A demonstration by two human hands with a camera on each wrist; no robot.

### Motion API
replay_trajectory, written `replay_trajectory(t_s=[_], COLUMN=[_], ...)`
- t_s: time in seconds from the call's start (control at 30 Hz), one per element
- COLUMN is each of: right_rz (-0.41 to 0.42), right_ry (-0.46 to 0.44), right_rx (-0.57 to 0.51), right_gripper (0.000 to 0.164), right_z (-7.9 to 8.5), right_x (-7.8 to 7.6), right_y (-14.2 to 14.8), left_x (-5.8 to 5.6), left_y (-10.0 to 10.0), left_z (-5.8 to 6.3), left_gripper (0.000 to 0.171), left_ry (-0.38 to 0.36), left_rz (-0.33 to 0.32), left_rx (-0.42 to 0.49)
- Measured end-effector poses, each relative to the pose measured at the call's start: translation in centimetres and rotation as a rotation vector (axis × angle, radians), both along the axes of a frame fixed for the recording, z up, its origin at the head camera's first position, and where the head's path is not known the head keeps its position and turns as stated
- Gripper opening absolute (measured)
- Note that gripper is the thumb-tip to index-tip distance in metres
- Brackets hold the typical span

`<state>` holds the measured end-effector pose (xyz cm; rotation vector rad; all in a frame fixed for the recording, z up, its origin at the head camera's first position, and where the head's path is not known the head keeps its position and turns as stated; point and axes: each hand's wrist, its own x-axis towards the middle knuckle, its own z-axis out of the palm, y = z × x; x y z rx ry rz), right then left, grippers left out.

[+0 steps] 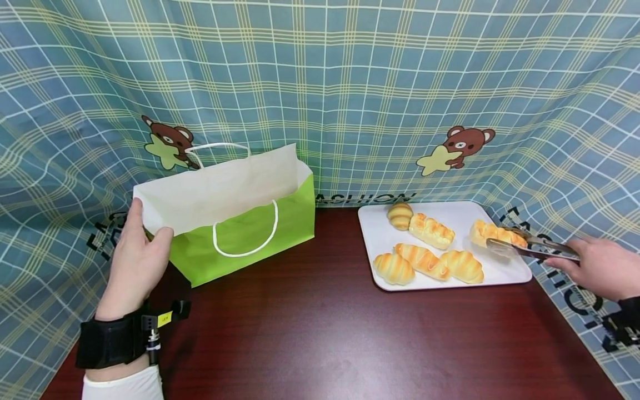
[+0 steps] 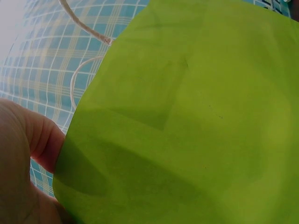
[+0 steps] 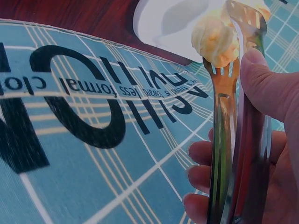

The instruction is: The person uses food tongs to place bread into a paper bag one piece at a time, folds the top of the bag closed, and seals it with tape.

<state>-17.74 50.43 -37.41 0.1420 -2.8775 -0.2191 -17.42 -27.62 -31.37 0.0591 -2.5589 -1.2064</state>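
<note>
My left hand (image 1: 137, 264) holds the upper left edge of a green paper bag (image 1: 295, 216), which stands upright with its white inside showing and two white cord handles. In the left wrist view, the thumb (image 2: 44, 140) hooks over the rim of the green side panel. Metal tongs (image 1: 545, 248) are in my right hand (image 1: 605, 266), thumb on one arm and fingers round the other. Their slotted tips lie either side of a golden bread roll (image 1: 487, 230) at the right of the white tray (image 1: 465, 209), also seen in the right wrist view.
On the tray's left and middle are several more breads, including a small striped round roll (image 1: 400, 215), a long roll (image 1: 432, 230) and a croissant (image 1: 462, 266). The dark wooden table (image 1: 300, 328) extends in front. A plaid cloth (image 1: 350, 100) hangs behind and at both sides.
</note>
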Motion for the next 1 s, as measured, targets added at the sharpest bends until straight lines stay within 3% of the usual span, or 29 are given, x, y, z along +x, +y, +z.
replay_trajectory(t_s=[0.5, 1.0], right_rz=[0.003, -0.014], right_ry=[0.001, -0.052], right_rx=[0.014, 0.009], right_gripper=[0.053, 0.059], right_z=[1.2, 2.2], right_x=[-0.5, -1.0], right_y=[-0.9, -2.0], left_x=[-0.1, -0.1], left_y=[-0.1, -0.1], left_z=[-0.1, -0.1], left_gripper=[0.073, 0.073], left_ry=[-0.007, -0.009], left_rz=[0.004, 0.005], left_rx=[-0.005, -0.001])
